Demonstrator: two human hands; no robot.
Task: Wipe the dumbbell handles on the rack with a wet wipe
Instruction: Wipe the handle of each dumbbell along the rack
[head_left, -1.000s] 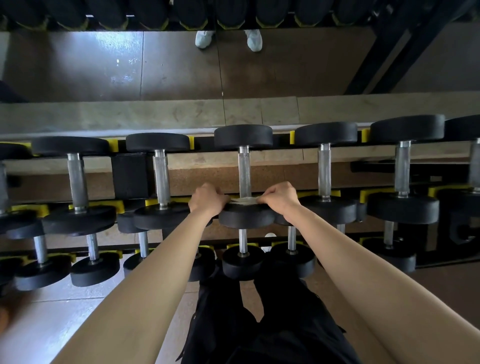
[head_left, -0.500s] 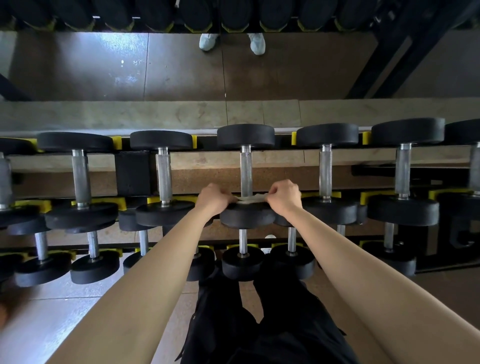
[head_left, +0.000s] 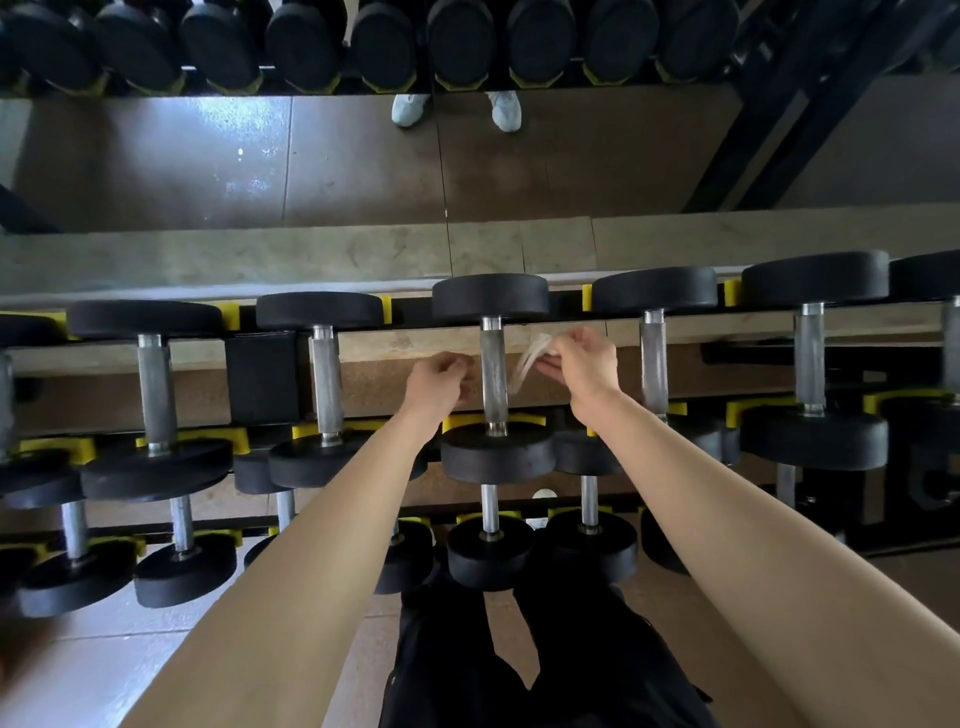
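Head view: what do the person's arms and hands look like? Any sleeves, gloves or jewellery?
Both arms are bare: the left forearm and right forearm show no sleeve up to the frame edge. The left hand and right hand wear no gloves; no watch or ring is visible. Black trousers show below.

Arms outstretched; left hand (head_left: 439, 382) curled, right hand (head_left: 582, 366) pinching wet wipe (head_left: 530, 358).
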